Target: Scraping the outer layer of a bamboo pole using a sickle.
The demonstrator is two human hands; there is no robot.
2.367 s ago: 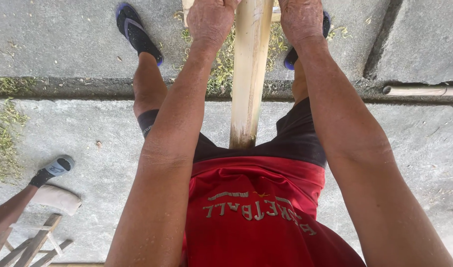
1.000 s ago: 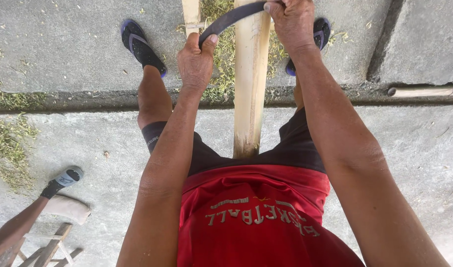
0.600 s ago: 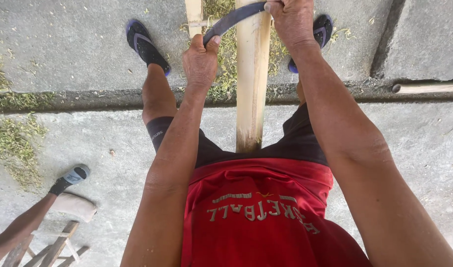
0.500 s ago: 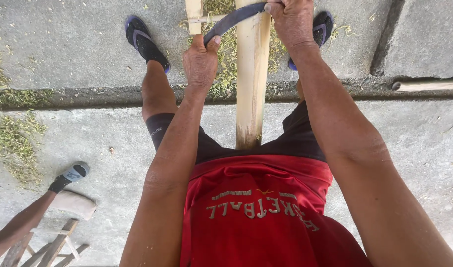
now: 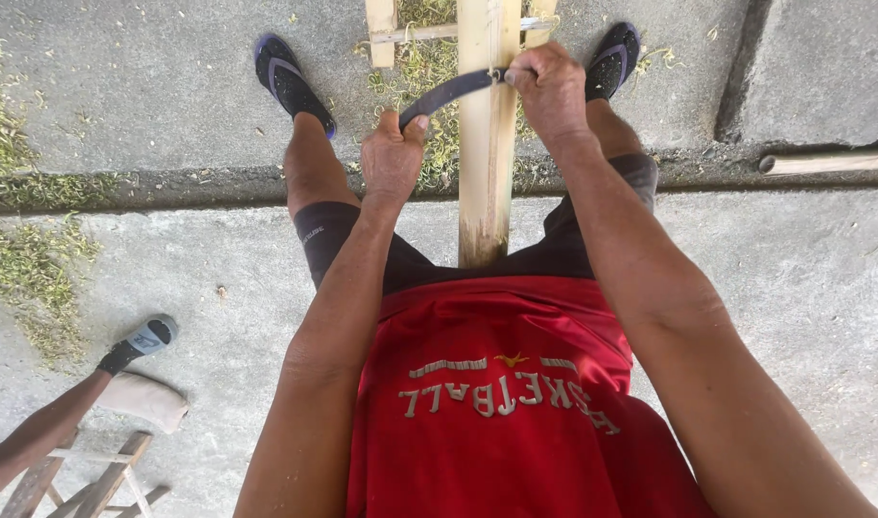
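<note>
Gripping a curved, dark metal blade (image 5: 453, 89) at both ends, I hold it across a pale, smooth bamboo pole (image 5: 485, 144) that runs out from between my legs. My left hand (image 5: 393, 153) is closed on the lower end, my right hand (image 5: 551, 91) on the upper. Green shavings (image 5: 421, 72) litter the rough concrete floor (image 5: 151, 86) beneath.

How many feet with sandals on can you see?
3: a dark blue flip-flop upper left, a dark one upper right beside the bamboo pole, another person's grey sandal lower left.
</note>
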